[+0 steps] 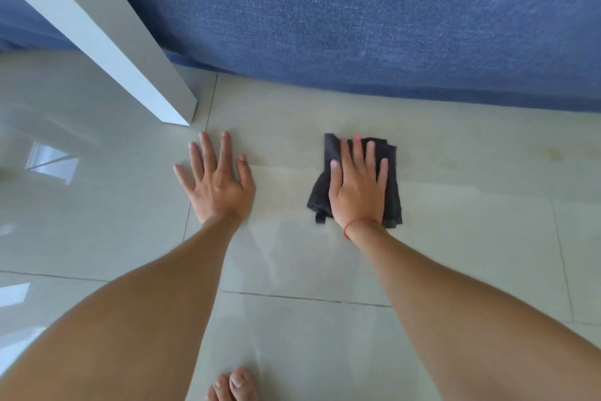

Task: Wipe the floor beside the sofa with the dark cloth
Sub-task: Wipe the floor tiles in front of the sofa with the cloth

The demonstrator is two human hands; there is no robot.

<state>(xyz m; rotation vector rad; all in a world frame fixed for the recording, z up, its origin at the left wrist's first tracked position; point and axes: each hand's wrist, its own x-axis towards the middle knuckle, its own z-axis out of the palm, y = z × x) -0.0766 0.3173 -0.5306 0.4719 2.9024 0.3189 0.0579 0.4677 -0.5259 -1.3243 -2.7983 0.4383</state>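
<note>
A folded dark cloth (394, 187) lies flat on the pale tiled floor (471, 192), a short way in front of the blue fabric sofa (357, 20). My right hand (357, 186) presses down on the cloth with fingers spread; a red string circles that wrist. My left hand (216, 181) rests flat on the bare tile to the left of the cloth, fingers apart, holding nothing. A faint damp streak shows on the tile around and below the cloth.
A white table leg (136, 56) stands on the floor just beyond my left hand, close to the sofa's corner. Yellowish marks (553, 153) stain the tile at the right. My bare toes (232, 386) show at the bottom edge.
</note>
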